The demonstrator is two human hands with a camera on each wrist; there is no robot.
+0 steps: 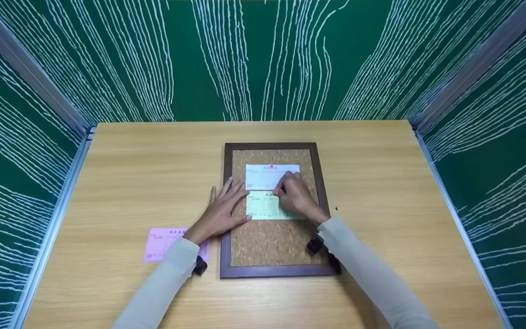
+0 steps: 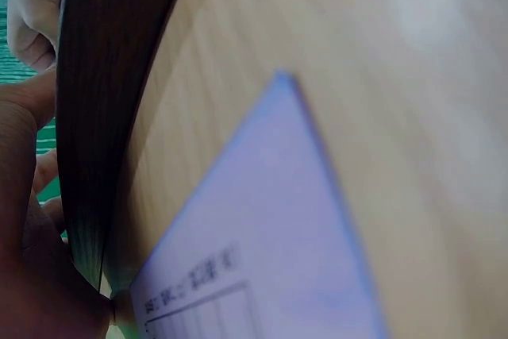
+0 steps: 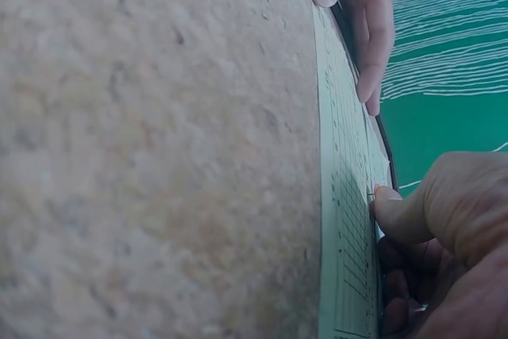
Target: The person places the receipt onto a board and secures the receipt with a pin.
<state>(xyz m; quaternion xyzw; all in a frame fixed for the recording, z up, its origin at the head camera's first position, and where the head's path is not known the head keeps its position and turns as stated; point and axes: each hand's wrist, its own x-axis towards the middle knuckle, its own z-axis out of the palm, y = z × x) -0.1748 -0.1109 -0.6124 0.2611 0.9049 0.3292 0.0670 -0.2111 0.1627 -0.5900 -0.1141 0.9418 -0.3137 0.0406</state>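
A framed cork board (image 1: 272,246) lies on the table. On it sits a white printed slip (image 1: 258,177) with a pinkish-red push pin (image 1: 271,167) at its top edge. Directly below is a pale green printed slip (image 1: 263,209), also seen edge-on in the right wrist view. My left hand (image 1: 221,212) spreads over the board's left side, index fingertip and thumb touching the green slip's left edge. At that slip's top edge, my right hand (image 1: 294,194) pinches a small push pin (image 3: 371,194); its thin point shows in the right wrist view, the rest mostly covered by fingers.
A pink printed slip (image 1: 167,244) lies on the wooden table (image 1: 381,183) left of the board, partly under the left forearm. A tiny dark speck (image 1: 336,209) is right of the board. Green panels with white lines (image 1: 263,59) enclose the table's back and sides.
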